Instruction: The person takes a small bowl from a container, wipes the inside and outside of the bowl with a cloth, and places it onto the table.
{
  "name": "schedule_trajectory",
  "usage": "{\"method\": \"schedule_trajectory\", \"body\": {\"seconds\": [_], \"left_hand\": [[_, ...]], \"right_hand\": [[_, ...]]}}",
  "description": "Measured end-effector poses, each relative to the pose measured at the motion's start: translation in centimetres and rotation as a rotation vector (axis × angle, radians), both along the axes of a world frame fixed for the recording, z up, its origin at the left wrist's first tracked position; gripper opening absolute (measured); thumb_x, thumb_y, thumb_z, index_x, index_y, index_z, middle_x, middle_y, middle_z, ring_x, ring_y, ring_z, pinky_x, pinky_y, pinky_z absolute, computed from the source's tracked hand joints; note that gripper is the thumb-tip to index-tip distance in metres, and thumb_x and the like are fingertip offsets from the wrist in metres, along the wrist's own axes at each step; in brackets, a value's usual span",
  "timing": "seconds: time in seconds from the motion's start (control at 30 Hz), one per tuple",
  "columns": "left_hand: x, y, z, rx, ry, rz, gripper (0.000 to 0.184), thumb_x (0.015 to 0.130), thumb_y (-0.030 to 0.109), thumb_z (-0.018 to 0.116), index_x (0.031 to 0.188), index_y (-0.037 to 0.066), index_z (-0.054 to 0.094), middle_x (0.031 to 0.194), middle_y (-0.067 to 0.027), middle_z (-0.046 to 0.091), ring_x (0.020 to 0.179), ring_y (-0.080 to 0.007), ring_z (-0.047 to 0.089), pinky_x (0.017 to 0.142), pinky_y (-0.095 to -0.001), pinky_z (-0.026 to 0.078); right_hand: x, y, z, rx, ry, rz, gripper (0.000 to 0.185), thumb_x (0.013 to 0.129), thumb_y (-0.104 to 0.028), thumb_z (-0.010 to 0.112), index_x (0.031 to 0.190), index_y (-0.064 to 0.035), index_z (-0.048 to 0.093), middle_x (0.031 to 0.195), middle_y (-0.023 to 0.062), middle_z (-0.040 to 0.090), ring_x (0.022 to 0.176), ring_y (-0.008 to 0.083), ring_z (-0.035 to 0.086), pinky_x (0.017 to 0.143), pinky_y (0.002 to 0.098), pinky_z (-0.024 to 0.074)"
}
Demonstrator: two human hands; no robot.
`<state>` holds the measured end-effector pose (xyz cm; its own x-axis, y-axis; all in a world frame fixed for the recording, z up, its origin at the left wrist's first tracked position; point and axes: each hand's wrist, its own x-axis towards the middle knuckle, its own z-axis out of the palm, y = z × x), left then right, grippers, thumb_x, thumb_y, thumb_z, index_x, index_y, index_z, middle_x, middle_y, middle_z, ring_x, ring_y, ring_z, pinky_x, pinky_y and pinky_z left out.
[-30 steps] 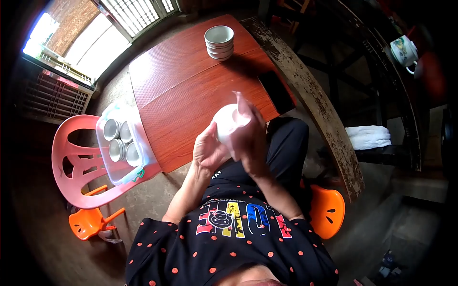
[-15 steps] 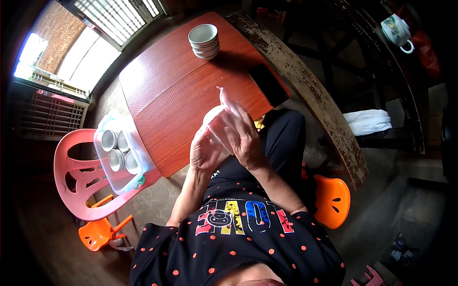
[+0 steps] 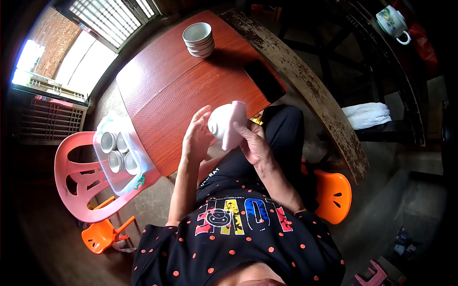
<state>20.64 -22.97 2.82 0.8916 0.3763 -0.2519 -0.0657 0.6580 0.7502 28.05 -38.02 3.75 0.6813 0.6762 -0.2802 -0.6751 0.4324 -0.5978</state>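
Observation:
A white bowl [image 3: 219, 119] is tipped on its side above my lap, its foot facing left. A pale pink cloth [image 3: 234, 127] covers its rim side. My right hand [image 3: 255, 144] grips the bowl through the cloth, thumb on the near side; the fingers behind are hidden. On the other side, my left hand [image 3: 195, 138] has its fingers apart, curved beside the bowl's foot; whether a fingertip touches it I cannot tell. Farther off on the red-brown table [image 3: 167, 109] stands a stack of several white bowls [image 3: 198, 40].
A black phone-like slab [image 3: 264, 80] lies at the table's right edge, beside a worn wooden bench [image 3: 305, 86]. At left, a clear plastic box [image 3: 125, 183] of stacked bowls rests on a pink chair [image 3: 71, 190]. An orange chair [image 3: 332, 196] stands at right; a lidded mug [image 3: 392, 23] sits farther back.
My left hand has come off the cloth and spread its fingers. The bowl, mostly wrapped before, now shows its outside and foot, turned leftward. My right hand keeps its hold.

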Motion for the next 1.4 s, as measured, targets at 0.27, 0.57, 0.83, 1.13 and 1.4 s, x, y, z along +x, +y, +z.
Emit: {"method": "schedule_trajectory", "body": {"seconds": [0.27, 0.57, 0.83, 1.13, 1.4], "left_hand": [[-0.6, 0.2, 1.0, -0.124, -0.084, -0.166, 0.048, 0.094, 0.031, 0.049, 0.131, 0.001, 0.043, 0.118, -0.0118, 0.057, 0.108, -0.0203, 0.056, 0.093, -0.0325, 0.046], [-2.1, -0.7, -0.5, 0.024, -0.085, -0.112, 0.042, 0.094, 0.035, 0.045, 0.118, 0.002, 0.055, 0.109, -0.0115, 0.062, 0.099, -0.0210, 0.058, 0.091, -0.0337, 0.045], [-1.4, -0.2, -0.3, -0.039, 0.101, -0.119, 0.042, 0.093, 0.031, 0.045, 0.118, -0.002, 0.054, 0.108, -0.0111, 0.062, 0.097, -0.0186, 0.058, 0.088, -0.0302, 0.044], [-4.8, -1.7, 2.1, 0.445, 0.092, -0.011, 0.042, 0.088, 0.028, 0.046, 0.114, -0.004, 0.056, 0.101, -0.0120, 0.063, 0.092, -0.0182, 0.060, 0.084, -0.0281, 0.046], [-7.3, -3.5, 2.5, 0.231, -0.028, 0.113, 0.041, 0.088, 0.027, 0.051, 0.115, -0.004, 0.055, 0.104, -0.0125, 0.062, 0.092, -0.0183, 0.060, 0.084, -0.0294, 0.048]], "right_hand": [[-2.3, 0.9, -0.5, -0.505, -1.702, -0.010, 0.040, 0.076, -0.009, 0.067, 0.115, -0.0088, 0.059, 0.105, 0.0154, 0.064, 0.098, 0.0306, 0.062, 0.090, 0.0421, 0.0447], [-3.3, -0.3, 0.9, -0.206, -1.067, 0.418, 0.064, 0.090, -0.048, 0.054, 0.123, 0.0060, 0.047, 0.104, 0.0263, 0.059, 0.098, 0.0368, 0.060, 0.085, 0.0408, 0.0466], [-2.6, -0.4, -0.9, -0.526, -1.766, 0.279, 0.044, 0.087, -0.033, 0.058, 0.119, -0.0034, 0.053, 0.117, 0.0205, 0.055, 0.112, 0.0356, 0.051, 0.097, 0.0438, 0.0401], [-5.6, -1.8, 0.1, -0.228, -1.117, 0.424, 0.031, 0.087, -0.020, 0.063, 0.111, -0.0006, 0.056, 0.102, 0.0174, 0.062, 0.096, 0.0285, 0.061, 0.083, 0.0347, 0.0483], [-8.0, -1.9, 1.1, -0.235, -1.564, 0.111, 0.031, 0.080, -0.006, 0.065, 0.109, -0.0005, 0.056, 0.102, 0.0159, 0.061, 0.096, 0.0292, 0.059, 0.086, 0.0374, 0.0460]]}}
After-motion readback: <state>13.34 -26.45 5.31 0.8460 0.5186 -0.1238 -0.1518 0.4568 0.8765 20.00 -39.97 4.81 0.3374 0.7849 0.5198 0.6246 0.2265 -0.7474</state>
